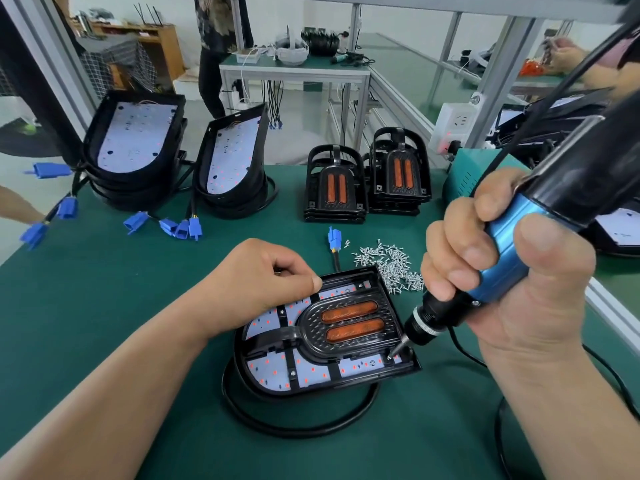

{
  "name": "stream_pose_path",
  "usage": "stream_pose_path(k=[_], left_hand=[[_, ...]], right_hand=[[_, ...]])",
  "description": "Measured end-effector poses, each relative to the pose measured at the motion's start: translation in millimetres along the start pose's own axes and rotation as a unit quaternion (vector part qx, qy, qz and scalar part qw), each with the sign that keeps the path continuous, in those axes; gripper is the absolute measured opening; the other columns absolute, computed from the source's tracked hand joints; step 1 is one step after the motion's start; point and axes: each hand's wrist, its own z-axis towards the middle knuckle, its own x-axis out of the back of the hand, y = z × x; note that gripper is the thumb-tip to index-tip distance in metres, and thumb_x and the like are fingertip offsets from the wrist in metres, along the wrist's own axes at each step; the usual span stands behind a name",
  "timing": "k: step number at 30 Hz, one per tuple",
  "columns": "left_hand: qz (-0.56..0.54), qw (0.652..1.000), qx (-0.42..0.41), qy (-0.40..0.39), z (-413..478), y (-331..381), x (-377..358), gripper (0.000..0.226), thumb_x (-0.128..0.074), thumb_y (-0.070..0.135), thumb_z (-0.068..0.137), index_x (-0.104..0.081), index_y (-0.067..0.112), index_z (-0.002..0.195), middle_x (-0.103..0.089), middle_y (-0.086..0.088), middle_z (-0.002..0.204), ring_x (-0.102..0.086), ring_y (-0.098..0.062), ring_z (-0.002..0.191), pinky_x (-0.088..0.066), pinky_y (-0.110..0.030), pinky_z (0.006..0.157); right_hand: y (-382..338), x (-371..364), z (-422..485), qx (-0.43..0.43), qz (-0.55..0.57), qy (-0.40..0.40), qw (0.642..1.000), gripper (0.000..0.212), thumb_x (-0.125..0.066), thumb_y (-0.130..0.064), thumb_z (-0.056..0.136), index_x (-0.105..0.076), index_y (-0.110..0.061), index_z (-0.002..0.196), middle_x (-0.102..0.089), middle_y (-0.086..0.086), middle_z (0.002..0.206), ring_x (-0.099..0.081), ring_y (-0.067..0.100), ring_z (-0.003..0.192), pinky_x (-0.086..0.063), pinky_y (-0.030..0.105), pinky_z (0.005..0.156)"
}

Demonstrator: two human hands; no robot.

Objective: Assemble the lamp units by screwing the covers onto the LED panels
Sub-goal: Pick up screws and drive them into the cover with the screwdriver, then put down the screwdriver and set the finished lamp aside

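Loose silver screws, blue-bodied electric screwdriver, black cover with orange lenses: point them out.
Loose silver screws (391, 268), head view, pile's middle.
Blue-bodied electric screwdriver (509, 258), head view, blue barrel.
Black cover with orange lenses (351, 321), head view, strip between lenses.

Assembly workshop, green-matted benches (104, 306), stacked lamp housings (114, 192), loose screws (391, 265)

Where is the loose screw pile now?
In the head view, the screw pile lies on the green mat right of centre, just behind the nearest lamp unit, between its blue connector and the right hand gripping the electric screwdriver.
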Motion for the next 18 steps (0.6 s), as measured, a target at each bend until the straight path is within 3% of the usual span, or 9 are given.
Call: stream_pose_path(k=[4,7,10,12,14,18], left_hand=[[-0.005,1.0,0.0,0.002,0.9,-0.1,-0.2,0.029,-0.078,0.051,0.076,-0.082,0.024,0.083,-0.076,-0.015,0.082,-0.058,-0.016,0.068,-0.049,-0.033,0.069],[0.004,1.0,-0.011,0.001,0.6,-0.8,0.3,0.015,-0.081,0.038,0.084,-0.082,0.024,0.081,-0.072,-0.015,0.078,-0.054,-0.012,0.065,-0.046,-0.026,0.064],[0.0,1.0,-0.019,0.004,0.3,-0.9,-0.1,0.012,-0.081,0.034,0.083,-0.081,0.023,0.08,-0.066,-0.013,0.069,-0.049,-0.01,0.061,-0.042,-0.02,0.06],[-0.01,1.0,-0.015,0.002,0.3,-0.7,-0.7,0.019,-0.079,0.041,0.079,-0.081,0.022,0.08,-0.066,-0.011,0.068,-0.049,-0.011,0.062,-0.042,-0.023,0.061],[-0.014,1.0,-0.009,-0.002,0.3,-2.3,-0.2,0.027,-0.078,0.049,0.075,-0.081,0.022,0.081,-0.066,-0.012,0.069,-0.05,-0.013,0.063,-0.043,-0.025,0.062],[-0.026,1.0,0.003,-0.005,0.2,-5.7,0.9,0.035,-0.077,0.056,0.072,-0.082,0.023,0.084,-0.064,0.002,0.067,-0.052,-0.01,0.065,-0.044,-0.025,0.063]], right_hand=[[2.8,4.0,1.8,-0.012,0.015,-0.005,1.0,0.044,-0.087,-0.037,0.08,-0.053,-0.014,0.095,-0.053,-0.004,0.065,-0.051,0.012,0.051,-0.05,0.027,0.053],[7.1,5.8,2.6,-0.011,0.021,0.021,0.999,0.045,-0.086,-0.041,0.08,-0.059,-0.014,0.104,-0.052,-0.006,0.066,-0.049,0.01,0.053,-0.05,0.025,0.055],[9.4,14.0,4.0,0.007,0.042,0.102,0.994,0.045,-0.082,-0.047,0.083,-0.062,-0.018,0.111,-0.049,-0.009,0.069,-0.046,0.007,0.059,-0.049,0.023,0.058],[8.6,25.2,5.5,0.022,0.073,0.157,0.985,0.032,-0.069,-0.046,0.097,-0.062,-0.019,0.113,-0.048,-0.01,0.073,-0.046,0.006,0.063,-0.049,0.021,0.062],[8.1,37.5,7.8,0.009,0.095,0.223,0.97,0.034,-0.053,-0.052,0.105,-0.061,-0.019,0.111,-0.048,-0.009,0.077,-0.047,0.006,0.065,-0.05,0.021,0.063],[10.7,67.1,11.5,-0.059,0.094,0.352,0.929,0.042,-0.063,-0.055,0.101,-0.058,-0.014,0.102,-0.052,-0.002,0.078,-0.052,0.011,0.064,-0.055,0.025,0.061]])
